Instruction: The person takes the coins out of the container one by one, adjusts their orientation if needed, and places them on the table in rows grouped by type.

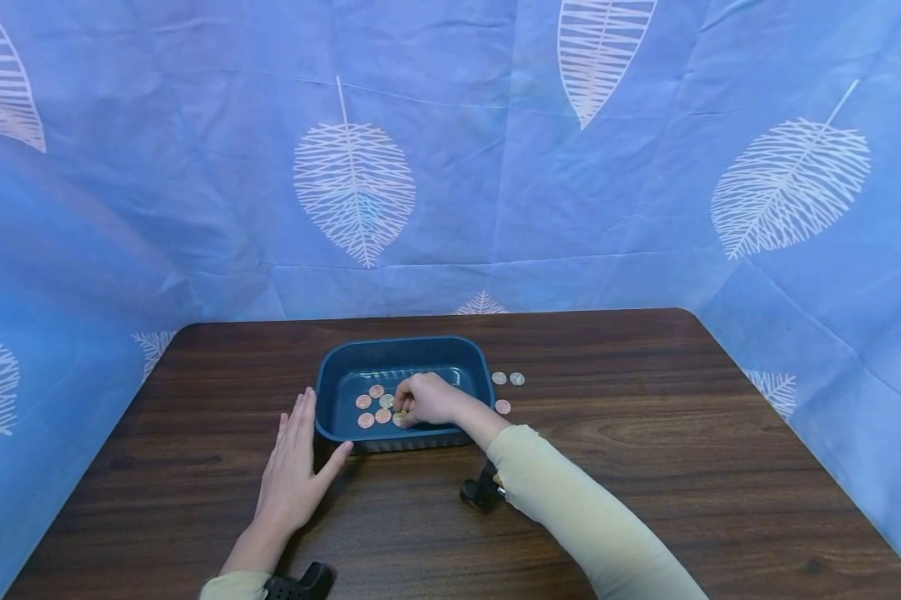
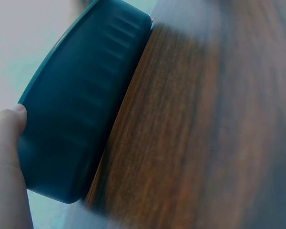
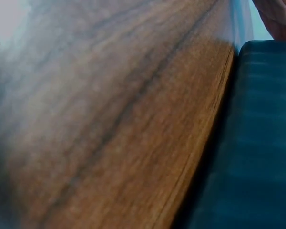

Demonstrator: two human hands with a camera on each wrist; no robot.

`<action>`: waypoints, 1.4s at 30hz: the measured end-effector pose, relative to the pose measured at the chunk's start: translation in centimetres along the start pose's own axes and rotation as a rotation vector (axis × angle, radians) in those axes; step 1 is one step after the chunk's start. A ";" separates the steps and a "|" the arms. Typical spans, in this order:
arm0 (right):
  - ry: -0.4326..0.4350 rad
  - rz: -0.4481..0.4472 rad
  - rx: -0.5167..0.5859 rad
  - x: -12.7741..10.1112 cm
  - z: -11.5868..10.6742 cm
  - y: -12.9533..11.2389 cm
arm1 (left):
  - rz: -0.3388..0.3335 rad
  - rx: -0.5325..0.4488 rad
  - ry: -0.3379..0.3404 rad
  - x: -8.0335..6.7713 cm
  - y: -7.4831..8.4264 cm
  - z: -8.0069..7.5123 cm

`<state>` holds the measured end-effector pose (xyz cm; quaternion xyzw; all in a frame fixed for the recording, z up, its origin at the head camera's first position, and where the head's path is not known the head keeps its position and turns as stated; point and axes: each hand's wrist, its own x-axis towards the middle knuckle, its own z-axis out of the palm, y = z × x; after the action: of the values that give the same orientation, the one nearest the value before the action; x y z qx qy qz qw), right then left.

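Hands (image 1: 425, 398) at tray (image 1: 330, 385) (coins (image 1: 375, 406) inside).

Dark wood table (image 1: 645, 467), blue leaf-print cloth backdrop (image 1: 495, 167).

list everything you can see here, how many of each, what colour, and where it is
tray: one, dark blue, middle of the table, also seen in both wrist views.
coins in the tray: at least five, mostly copper-coloured, on the tray floor.
coins on the table: three, two silvery and one copper, just right of the tray.
table: one, dark brown wood grain.
backdrop cloth: blue with white leaf prints, behind and beside the table.
left hand: flat on the table, thumb against the tray's near left corner.
right hand: inside the tray, fingers curled at the coins; what it holds is hidden.
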<state>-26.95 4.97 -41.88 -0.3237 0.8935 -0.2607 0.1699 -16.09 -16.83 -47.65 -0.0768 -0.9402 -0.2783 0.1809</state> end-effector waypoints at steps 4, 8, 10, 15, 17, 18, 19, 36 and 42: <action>0.003 0.018 0.001 0.0 0.0 0.1 | 0.006 -0.001 0.005 0.0 0.0 0.1; -0.001 0.003 0.003 -0.1 0.0 0.0 | 0.012 -0.006 0.008 -0.1 -0.1 0.1; -0.002 -0.018 -0.004 -0.2 0.0 0.0 | 0.016 -0.006 0.011 -0.1 -0.1 0.1; 0.025 -0.062 0.006 -0.4 -0.1 0.2 | 0.024 -0.007 0.014 -0.2 -0.1 0.1; 0.043 -0.076 0.031 -0.6 -0.2 0.3 | 0.023 -0.005 0.016 -0.2 -0.1 0.1; 0.055 -0.085 0.043 -0.7 -0.3 0.4 | 0.022 -0.004 0.017 -0.2 -0.1 0.0; 0.065 -0.093 0.061 -0.9 -0.5 0.4 | 0.022 -0.002 0.017 -0.2 -0.1 0.0; 0.318 -0.111 0.138 -4.9 -5.8 2.3 | 0.004 0.000 0.010 -0.1 0.0 0.2; 0.410 0.009 0.177 -6.8 -7.6 3.8 | 0.016 -0.007 0.015 -0.1 0.0 0.1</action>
<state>-27.46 14.69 -36.98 -0.2437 0.8845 -0.3977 0.0134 -16.03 -16.82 -47.78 -0.0829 -0.9371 -0.2809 0.1901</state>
